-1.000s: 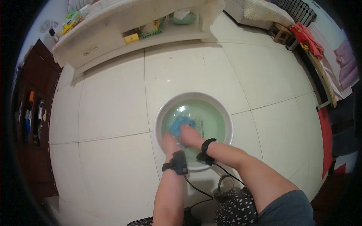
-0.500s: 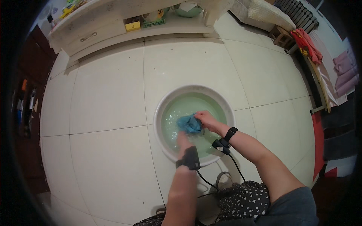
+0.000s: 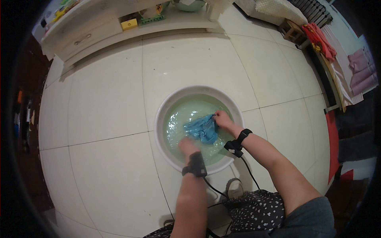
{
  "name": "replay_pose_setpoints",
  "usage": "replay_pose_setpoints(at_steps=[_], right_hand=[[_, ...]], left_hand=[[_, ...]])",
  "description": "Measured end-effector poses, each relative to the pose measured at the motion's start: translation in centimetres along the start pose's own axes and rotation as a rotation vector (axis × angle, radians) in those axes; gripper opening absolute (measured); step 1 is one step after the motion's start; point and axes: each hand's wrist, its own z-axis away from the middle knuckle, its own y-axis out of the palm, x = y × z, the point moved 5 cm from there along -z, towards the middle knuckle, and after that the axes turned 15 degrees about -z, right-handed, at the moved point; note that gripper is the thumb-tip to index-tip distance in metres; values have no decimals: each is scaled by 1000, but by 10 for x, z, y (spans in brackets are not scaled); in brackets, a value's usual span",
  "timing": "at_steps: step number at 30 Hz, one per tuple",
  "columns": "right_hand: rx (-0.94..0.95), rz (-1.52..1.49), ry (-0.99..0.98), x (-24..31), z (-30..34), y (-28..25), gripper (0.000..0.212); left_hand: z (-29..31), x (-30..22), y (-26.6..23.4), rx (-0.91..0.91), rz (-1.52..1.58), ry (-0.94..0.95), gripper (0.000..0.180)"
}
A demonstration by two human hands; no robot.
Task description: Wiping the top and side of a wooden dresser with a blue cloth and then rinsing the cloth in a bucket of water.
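Note:
A wet blue cloth lies spread and crumpled in the water of a round white basin on the floor. At the cloth's upper right corner, the fingers of my right hand are pinched shut on it. My left hand is low in the basin by the cloth's lower left edge. Motion and water blur its fingers, so its grip does not show. Each wrist wears a black strap with a small cabled device.
Pale floor tiles surround the basin. A white cabinet stands along the far side. My shoe is close to the basin's near rim, beside black cables. At the right is a bench with a red cloth.
The blue cloth has spread out wider in the water. My right hand has moved slightly right with its corner, and my left hand has drawn back left, away from the cloth's middle.

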Motion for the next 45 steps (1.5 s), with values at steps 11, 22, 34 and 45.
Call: replay_pose_setpoints(at_steps=[11,22,34,45], right_hand=[[455,-899,254,103,50,46,17],[32,267,-245,39,31,49,48],[577,-303,166,65,88,85,28],[207,355,-293,92,60,66,24]], left_hand=[[-6,17,19,446,830,-256,33],[-3,26,-15,-106,406,-11,43],[44,-21,13,421,674,-255,44],[46,-17,36,490,841,-207,26]])
